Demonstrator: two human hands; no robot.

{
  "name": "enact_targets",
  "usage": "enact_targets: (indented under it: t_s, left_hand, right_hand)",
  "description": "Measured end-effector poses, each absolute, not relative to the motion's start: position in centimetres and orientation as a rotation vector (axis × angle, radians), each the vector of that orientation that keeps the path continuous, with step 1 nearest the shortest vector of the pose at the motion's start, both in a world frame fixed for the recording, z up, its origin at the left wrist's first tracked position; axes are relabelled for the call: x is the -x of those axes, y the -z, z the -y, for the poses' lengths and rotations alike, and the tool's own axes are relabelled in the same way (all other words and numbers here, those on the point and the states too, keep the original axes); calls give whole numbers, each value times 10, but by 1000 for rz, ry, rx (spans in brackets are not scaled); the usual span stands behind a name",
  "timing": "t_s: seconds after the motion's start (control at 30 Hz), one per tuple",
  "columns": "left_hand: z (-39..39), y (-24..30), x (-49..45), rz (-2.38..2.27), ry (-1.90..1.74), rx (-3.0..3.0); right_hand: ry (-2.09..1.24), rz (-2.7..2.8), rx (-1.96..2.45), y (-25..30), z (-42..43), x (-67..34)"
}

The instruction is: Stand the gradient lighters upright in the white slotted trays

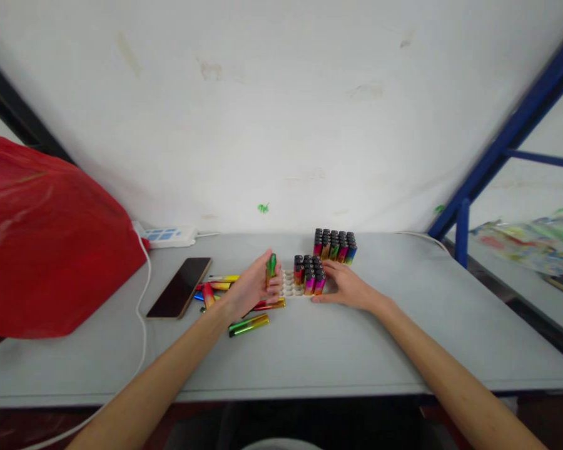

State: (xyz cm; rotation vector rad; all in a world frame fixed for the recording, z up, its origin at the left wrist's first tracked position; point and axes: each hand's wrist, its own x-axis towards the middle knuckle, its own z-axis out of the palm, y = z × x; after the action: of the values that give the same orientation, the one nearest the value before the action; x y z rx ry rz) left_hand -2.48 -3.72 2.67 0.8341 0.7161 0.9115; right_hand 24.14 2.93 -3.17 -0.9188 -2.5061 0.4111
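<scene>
My left hand [253,286] is closed around a green and gold lighter [271,267], just left of a white tray with round holes [288,289]. Several pink and red lighters [309,275] with black tops stand upright in the tray's right part. At its right side, my right hand [344,284] has thumb and fingers apart, touching the tray and the lighters' edge. Loose lighters [209,295] in mixed colours lie in a pile beneath and beside my left wrist. Nearer the front, a green and yellow lighter [248,325] lies flat.
Behind the tray stands a block of upright lighters [335,245]. A phone [181,287] lies left of the pile, near a white power strip [171,237] and its cable [145,325]. A large red bag [51,244] fills the left side. A blue metal frame [507,125] rises at right.
</scene>
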Motion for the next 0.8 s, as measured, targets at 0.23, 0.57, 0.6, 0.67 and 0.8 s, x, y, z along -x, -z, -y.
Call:
enact_targets:
  t_s: [0.23,0.57,0.6,0.67,0.8]
  left_hand:
    - [26,-26,17,-712,-863,-855]
    - [32,-11,11,-853,-895,-865]
    - [32,-11,11,-856,-901,-873]
    - [33,-11,12,-863,-912,-896]
    - [34,-12,10,-875,-972,-987]
  right_hand:
    - [-406,2520,906,32,-30,-241]
    - [-421,2521,914,31,-29,-241]
    - [-421,2520,911,31,-29,-241]
    - [-419,2515,911,31,-29,-241]
    - [-420,2523,921,29,-29,-241]
